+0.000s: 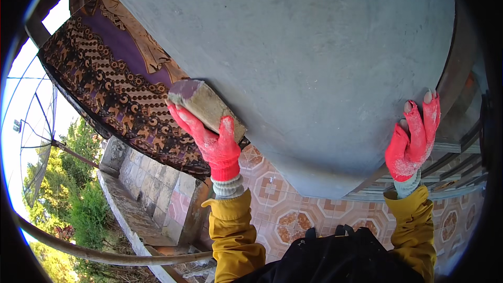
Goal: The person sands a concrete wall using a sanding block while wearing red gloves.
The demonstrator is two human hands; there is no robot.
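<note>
A large, smooth grey panel or wall surface (pixel 314 47) fills the upper middle of the view, with faint smudges and a few pale specks. My left hand (pixel 214 141), in a worn red glove, grips a worn block (pixel 210 106) with a purplish end at the panel's left edge; its long side lies along that edge. My right hand (pixel 414 137), in a red glove with bare fingertips showing, holds nothing visible. Its fingers point up and touch or nearly touch the panel near its lower right edge.
Patterned batik-like cloth (pixel 129 98) hangs at the left. A low tiled wall (pixel 157 188) and a curved pole (pixel 118 258) lie below it, with a satellite dish (pixel 39 145) and shrubs beyond. Patterned floor tiles (pixel 292 226) run underneath. Slatted grey structures (pixel 452 165) stand at the right.
</note>
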